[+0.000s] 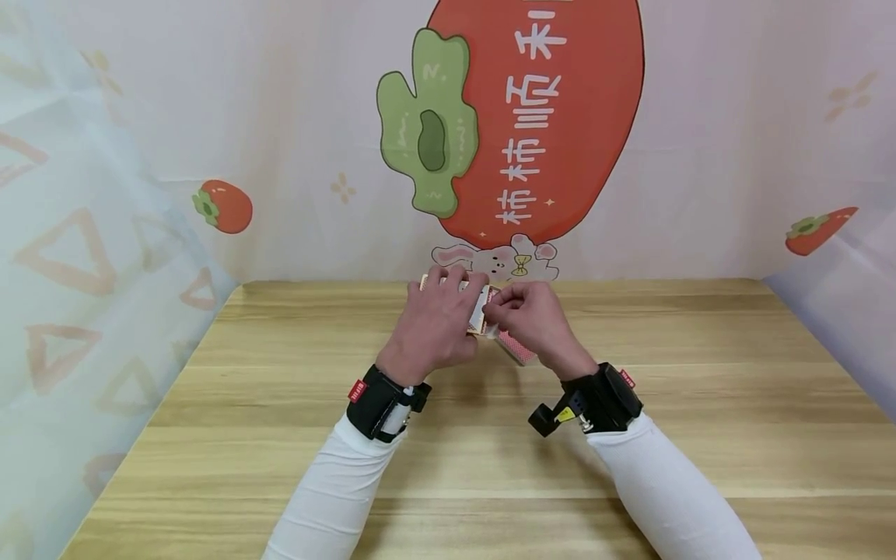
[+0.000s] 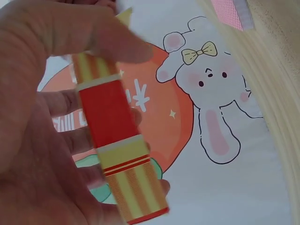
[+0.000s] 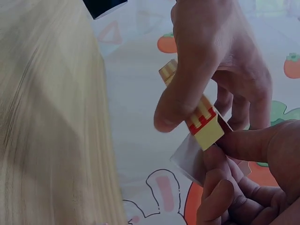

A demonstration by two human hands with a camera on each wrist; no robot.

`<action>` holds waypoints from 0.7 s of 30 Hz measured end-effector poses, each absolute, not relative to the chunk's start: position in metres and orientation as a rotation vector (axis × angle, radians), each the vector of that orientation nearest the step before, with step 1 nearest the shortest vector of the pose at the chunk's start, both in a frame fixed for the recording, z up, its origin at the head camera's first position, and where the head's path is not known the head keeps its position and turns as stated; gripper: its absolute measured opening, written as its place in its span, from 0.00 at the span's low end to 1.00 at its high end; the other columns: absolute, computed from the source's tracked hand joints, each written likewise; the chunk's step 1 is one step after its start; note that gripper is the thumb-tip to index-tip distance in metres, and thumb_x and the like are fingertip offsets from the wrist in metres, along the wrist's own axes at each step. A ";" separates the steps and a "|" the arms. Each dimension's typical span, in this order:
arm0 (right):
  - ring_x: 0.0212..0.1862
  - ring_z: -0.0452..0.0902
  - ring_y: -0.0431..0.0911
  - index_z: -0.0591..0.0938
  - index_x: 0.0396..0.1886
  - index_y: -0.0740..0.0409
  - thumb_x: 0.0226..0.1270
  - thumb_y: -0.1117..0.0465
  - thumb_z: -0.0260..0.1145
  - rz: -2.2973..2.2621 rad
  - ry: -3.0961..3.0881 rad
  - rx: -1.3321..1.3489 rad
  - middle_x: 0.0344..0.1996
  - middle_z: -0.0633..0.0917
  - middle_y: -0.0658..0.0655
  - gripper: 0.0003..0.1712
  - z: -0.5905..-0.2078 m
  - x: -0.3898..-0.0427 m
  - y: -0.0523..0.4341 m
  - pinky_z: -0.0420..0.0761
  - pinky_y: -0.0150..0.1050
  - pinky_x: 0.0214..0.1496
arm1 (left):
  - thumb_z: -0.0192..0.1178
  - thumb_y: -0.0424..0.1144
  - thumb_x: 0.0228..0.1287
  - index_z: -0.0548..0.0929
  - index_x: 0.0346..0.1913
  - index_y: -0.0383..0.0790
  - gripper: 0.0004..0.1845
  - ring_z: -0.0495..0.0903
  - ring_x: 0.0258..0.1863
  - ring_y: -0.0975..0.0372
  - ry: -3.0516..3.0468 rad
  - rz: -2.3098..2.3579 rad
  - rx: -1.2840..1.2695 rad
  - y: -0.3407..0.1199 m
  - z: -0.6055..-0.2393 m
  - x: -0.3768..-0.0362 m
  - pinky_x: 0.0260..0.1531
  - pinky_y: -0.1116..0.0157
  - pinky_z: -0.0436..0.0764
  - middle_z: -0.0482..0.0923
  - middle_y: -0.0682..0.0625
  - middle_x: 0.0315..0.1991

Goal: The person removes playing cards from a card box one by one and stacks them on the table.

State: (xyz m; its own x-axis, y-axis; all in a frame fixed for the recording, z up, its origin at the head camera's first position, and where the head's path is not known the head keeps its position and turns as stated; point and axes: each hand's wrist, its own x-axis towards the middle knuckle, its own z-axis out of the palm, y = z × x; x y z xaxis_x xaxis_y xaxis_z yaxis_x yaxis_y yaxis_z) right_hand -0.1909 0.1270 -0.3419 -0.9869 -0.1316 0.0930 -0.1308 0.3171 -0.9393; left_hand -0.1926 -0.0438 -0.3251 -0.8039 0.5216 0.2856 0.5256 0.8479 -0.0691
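Note:
My left hand [image 1: 437, 319] grips a slim card box [image 2: 115, 117] from above, thumb on one side and fingers on the other. The box's narrow side is red and yellow with stripes. At its end my right hand [image 1: 533, 320] pinches with thumb and forefinger, seen close in the right wrist view at the box's pale yellow flap [image 3: 207, 136]. A thin greyish piece [image 3: 185, 157] sticks out beside that end; whether it is a flap or a card I cannot tell. Below the right hand, a deck of cards [image 1: 516, 348] with a reddish patterned back lies on the table.
The wooden table [image 1: 315, 404] ends at a back wall cloth [image 1: 301, 132] printed with a large persimmon and a rabbit, close behind both hands. Wrist-worn cameras [image 1: 560, 416] sit on black straps. Another printed cloth [image 1: 91, 327] hangs along the left side.

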 end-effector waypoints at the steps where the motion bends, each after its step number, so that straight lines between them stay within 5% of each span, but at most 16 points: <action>1: 0.32 0.80 0.56 0.85 0.34 0.68 0.67 0.64 0.67 -1.817 2.547 -0.251 0.25 0.86 0.57 0.08 -0.342 -0.191 0.127 0.76 0.35 0.30 | 0.70 0.44 0.48 0.73 0.63 0.47 0.35 0.71 0.60 0.44 -2.738 -0.028 -0.797 -0.044 -0.325 -0.192 0.45 0.41 0.79 0.75 0.44 0.57; 21: 0.34 0.77 0.54 0.85 0.39 0.68 0.69 0.58 0.70 -1.688 2.413 -0.200 0.32 0.86 0.58 0.14 -0.338 -0.200 0.145 0.80 0.39 0.34 | 0.73 0.41 0.48 0.73 0.66 0.47 0.38 0.72 0.59 0.45 -2.862 -0.146 -0.729 -0.054 -0.320 -0.193 0.48 0.40 0.78 0.75 0.44 0.58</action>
